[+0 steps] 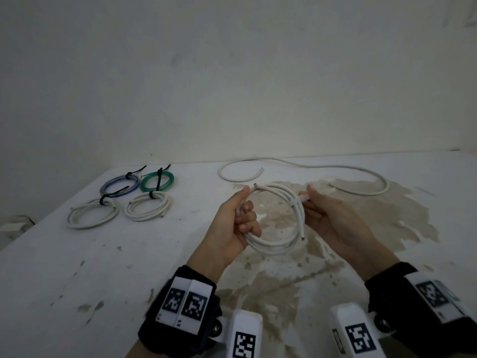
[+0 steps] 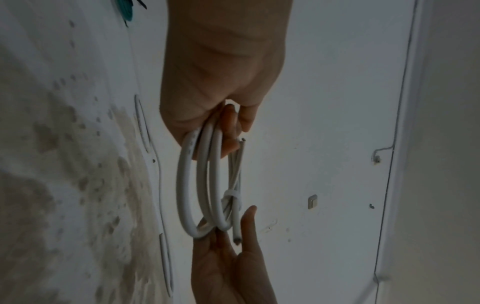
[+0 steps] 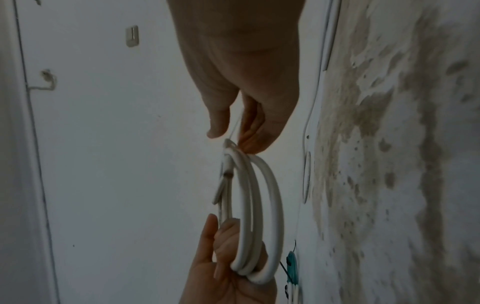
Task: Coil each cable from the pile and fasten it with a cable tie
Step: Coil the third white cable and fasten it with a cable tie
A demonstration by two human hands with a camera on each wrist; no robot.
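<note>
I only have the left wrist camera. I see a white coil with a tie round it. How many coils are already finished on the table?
Observer: Four, each tied, at the far left of the table: a blue coil, a green coil, a white coil and a second white coil.
Operator: Is any cable left uncoiled?
Observer: Yes, one loose white cable snakes along the far edge.
Operator: What is the right hand doing with the tie?
Observer: In the right wrist view, the right hand pinches the thin tail of the cable tie just above the held coil.
</note>
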